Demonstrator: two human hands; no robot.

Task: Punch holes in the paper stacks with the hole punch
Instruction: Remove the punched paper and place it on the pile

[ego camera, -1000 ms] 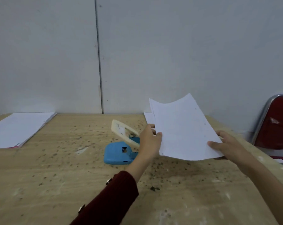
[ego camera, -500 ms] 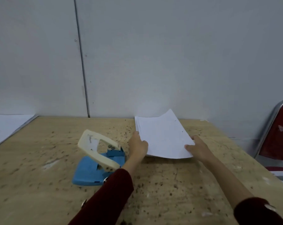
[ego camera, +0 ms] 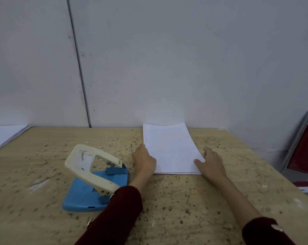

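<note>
Stack (ego camera: 170,149) of white paper lying flat on the speckled bench (ego camera: 193,200), at about 1 o'clock from bench centre, far edge against the grey wall (ego camera: 185,59). Left hand (ego camera: 144,160) at the stack's 9 o'clock edge, thumb over the near-left corner, fingers hidden at the edge, so cannot tell pinch from mere touch. Right hand (ego camera: 210,161) at the 3 o'clock edge, fingers loosely spread, thumb tip touching the near-right corner, nothing gripped. Punch (ego camera: 94,179), blue base and cream lever raised at a tilt, on the bench at 8 o'clock from the stack, just beside the left forearm, apart from the paper. More white sheets (ego camera: 2,135) at far 9 o'clock. Red chair (ego camera: 305,147) with metal frame at 3 o'clock, off the bench.
</note>
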